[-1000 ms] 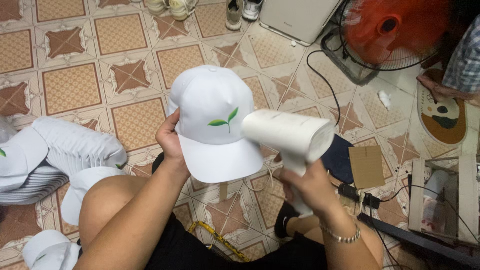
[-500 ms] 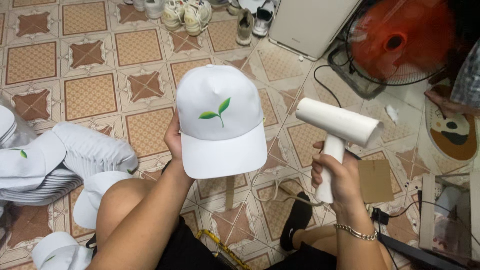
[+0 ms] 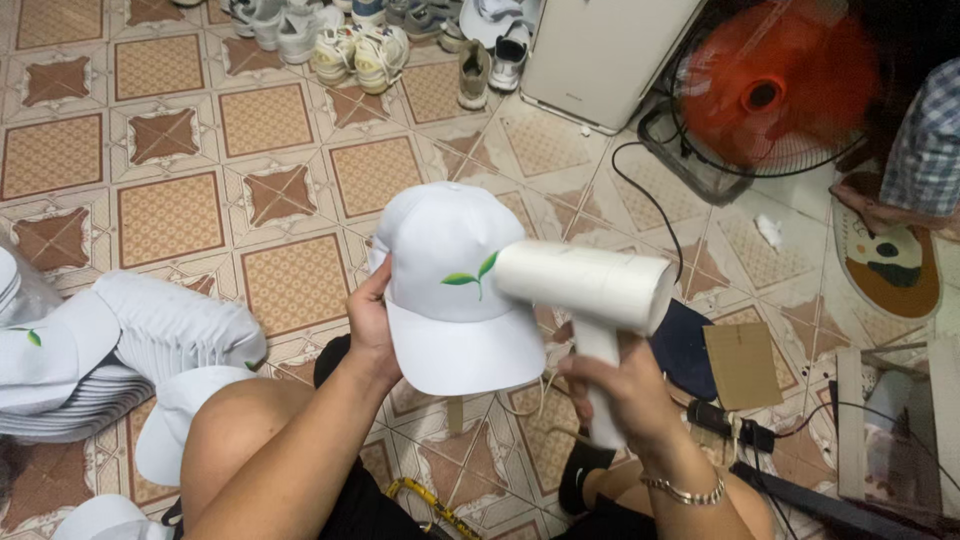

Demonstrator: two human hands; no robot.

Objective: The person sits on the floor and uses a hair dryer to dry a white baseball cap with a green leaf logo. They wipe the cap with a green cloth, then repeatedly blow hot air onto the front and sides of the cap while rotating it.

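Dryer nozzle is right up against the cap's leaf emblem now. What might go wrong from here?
1. The hair dryer in the right hand points close at the green leaf emblem; heat may scorch or lift it.
2. The left hand grips only the white cap at its side, so it may twist or slip.
3. Cords cross the floor nearby; the dryer could snag.

Soft, even indoor light falls from above, bright enough to show the tile pattern clearly across the left half of the frame. The upper right corner sinks into dark shadow behind the orange fan (image 3: 775, 90), whose blades smear into a blur. The white hair dryer (image 3: 590, 300) and white cap (image 3: 450, 285) at centre glare slightly, losing surface detail. Shadows under them are faint and diffuse. Straight tile lines bow near the frame's edges.
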